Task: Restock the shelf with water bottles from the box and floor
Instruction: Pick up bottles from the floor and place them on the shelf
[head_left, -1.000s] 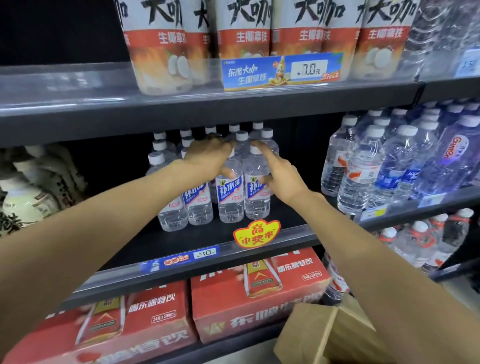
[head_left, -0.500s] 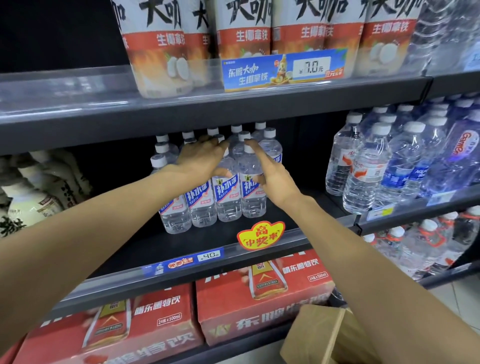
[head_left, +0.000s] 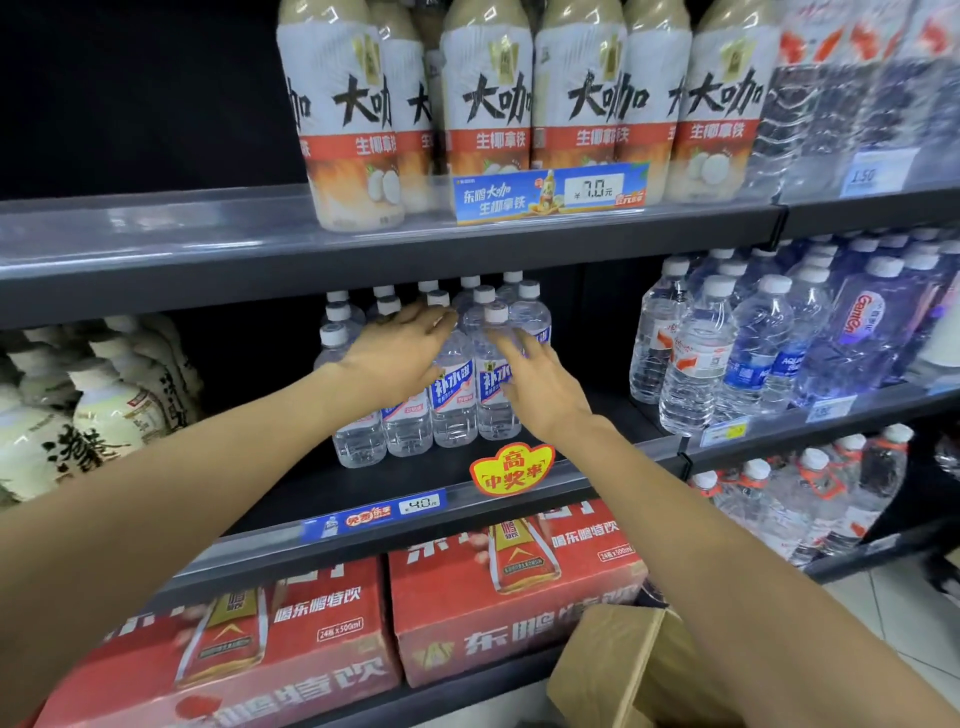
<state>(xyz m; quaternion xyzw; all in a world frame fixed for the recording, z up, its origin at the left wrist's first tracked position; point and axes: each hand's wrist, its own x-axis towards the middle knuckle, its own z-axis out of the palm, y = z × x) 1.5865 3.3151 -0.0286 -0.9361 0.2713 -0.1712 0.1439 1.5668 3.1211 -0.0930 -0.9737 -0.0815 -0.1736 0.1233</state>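
A cluster of clear water bottles (head_left: 453, 415) with white caps and blue-and-white labels stands upright in rows on the dark middle shelf (head_left: 426, 483). My left hand (head_left: 397, 356) lies flat against the front-left bottles, fingers stretched toward a cap. My right hand (head_left: 537, 382) is at the cluster's front-right corner, fingers spread, fingertips touching the rightmost front bottle (head_left: 496, 374). Neither hand wraps around a bottle. An open cardboard box (head_left: 623, 670) sits low at the right, its inside hidden.
Tall coconut latte bottles (head_left: 485, 114) fill the shelf above, with bare shelf to their left. Other water brands (head_left: 737, 353) crowd the right bay. Red drink cartons (head_left: 514, 587) sit below. Cream-coloured bottles (head_left: 98, 410) stand at the left. Dark shelf floor shows on both sides of the cluster.
Both hands have loosened from pressing the bottles together; the fingers are now spread and the right hand has slid a little lower and back.
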